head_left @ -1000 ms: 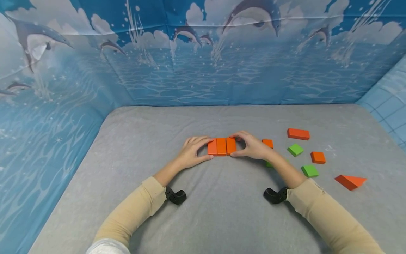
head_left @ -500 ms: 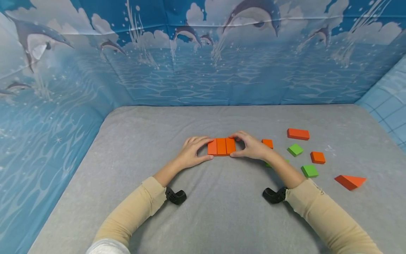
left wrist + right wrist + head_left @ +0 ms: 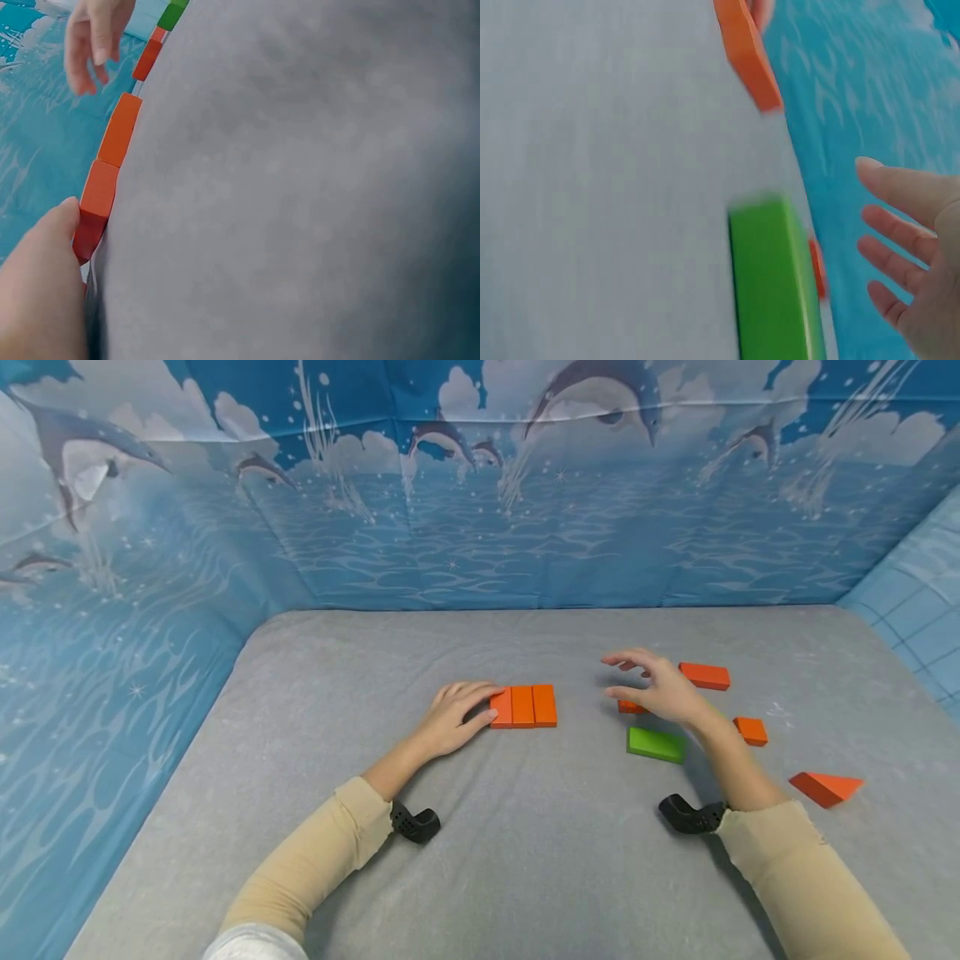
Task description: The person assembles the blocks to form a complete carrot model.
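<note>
Resting against the nine-o'clock end of a row of three orange rectangular blocks [image 3: 522, 707], the left hand [image 3: 450, 718] touches the end block [image 3: 500, 708] with thumb and fingertips, though I cannot tell whether they pinch it, while the right hand [image 3: 660, 687], out at three o'clock, has its thumb apart from loosely bent fingers and holds nothing. The blocks look light, rigid, smooth and hard to damage, best taken by opposite side faces. Another orange block [image 3: 628, 707] is partly covered by the right hand, and the green rectangular block [image 3: 655, 744] at that hand's six o'clock is blurred in the right wrist view.
</note>
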Motion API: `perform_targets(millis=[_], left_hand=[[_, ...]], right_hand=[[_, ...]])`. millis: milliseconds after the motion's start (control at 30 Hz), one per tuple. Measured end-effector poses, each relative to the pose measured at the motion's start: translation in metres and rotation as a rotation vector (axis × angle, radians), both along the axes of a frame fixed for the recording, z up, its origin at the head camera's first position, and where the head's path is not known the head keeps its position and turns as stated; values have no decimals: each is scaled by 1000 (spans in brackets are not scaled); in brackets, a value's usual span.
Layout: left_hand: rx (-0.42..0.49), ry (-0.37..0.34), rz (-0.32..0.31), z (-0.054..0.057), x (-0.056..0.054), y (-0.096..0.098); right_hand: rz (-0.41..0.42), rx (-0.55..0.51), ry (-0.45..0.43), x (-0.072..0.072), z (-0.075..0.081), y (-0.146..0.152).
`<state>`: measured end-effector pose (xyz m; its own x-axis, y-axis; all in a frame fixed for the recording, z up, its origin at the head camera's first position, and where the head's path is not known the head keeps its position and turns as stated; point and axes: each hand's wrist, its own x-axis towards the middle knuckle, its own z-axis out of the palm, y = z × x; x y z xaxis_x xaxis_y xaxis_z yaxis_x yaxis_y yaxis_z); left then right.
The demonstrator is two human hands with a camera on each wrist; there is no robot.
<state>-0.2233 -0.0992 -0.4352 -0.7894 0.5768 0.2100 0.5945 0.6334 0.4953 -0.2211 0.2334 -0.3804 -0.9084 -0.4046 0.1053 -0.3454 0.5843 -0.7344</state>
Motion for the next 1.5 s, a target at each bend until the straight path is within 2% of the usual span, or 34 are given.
perform_targets(millis=[167, 300, 500, 767, 900, 1067, 1167, 1333, 1500], left_hand=[[9, 10, -7, -2, -1, -1], [13, 15, -9, -3, -1, -1], [11, 13, 0, -4, -2, -1], [9, 15, -2, -4, -3, -1], [14, 14, -4, -3, -3, -1], [17, 13, -2, -3, -2, -1], [20, 13, -4, -2, -2, -1], [23, 10, -10, -2, -1, -1], [26, 10, -4, -2, -1, -1]], right_hand=[[-21, 46, 10, 8, -6, 26], [-12, 86, 8, 12, -15, 37], [-16, 122, 8, 13, -20, 40], [-29, 143, 5, 12, -18, 35], [-5, 118, 32, 13, -10, 20], [82, 19, 80, 16, -4, -14], [130, -14, 79, 20, -3, -36], [195, -24, 85, 28, -7, -69], [241, 19, 141, 32, -13, -92]])
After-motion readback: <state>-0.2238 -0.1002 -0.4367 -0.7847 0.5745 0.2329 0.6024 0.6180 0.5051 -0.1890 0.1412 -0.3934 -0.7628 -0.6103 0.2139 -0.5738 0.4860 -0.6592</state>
